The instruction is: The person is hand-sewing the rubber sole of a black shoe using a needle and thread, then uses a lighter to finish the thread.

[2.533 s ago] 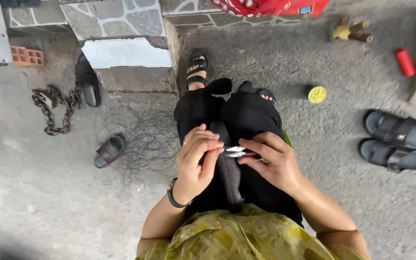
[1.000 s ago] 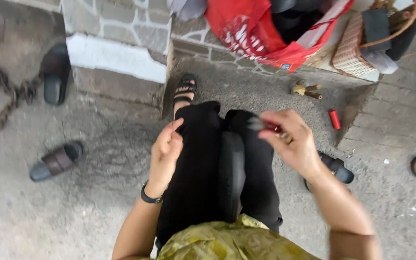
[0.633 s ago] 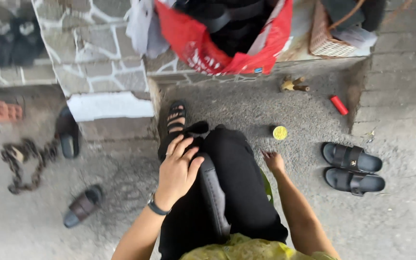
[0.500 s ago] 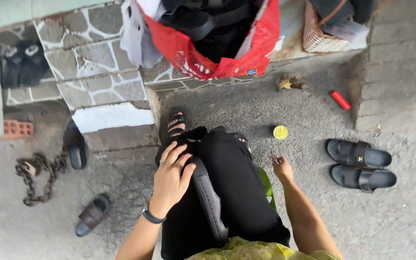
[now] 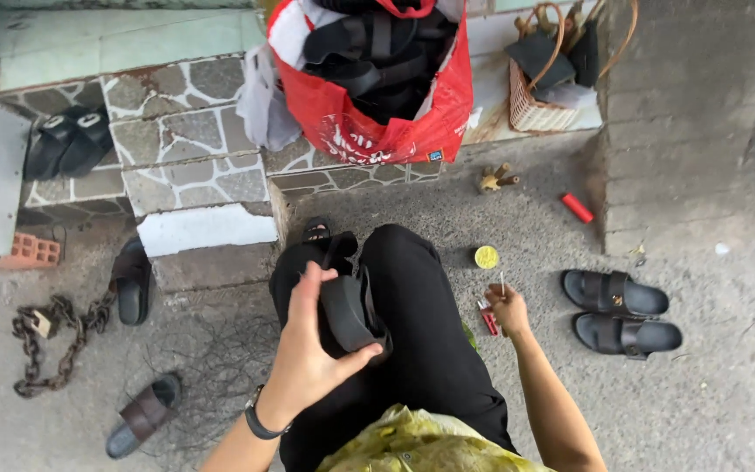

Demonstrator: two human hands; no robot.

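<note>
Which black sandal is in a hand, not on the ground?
The black sandal on the lap, gripped by the left hand; the pair lies on concrete.

My left hand [image 5: 308, 367] covers the near part of the black sandal [image 5: 351, 313]. The small items pinched in my right hand [image 5: 507, 308] are too small to identify. The red bag [image 5: 377, 79] is cropped by the top edge.

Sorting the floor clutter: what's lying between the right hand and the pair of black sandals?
In the head view, only bare concrete lies between the right hand and the pair of black sandals.
</note>
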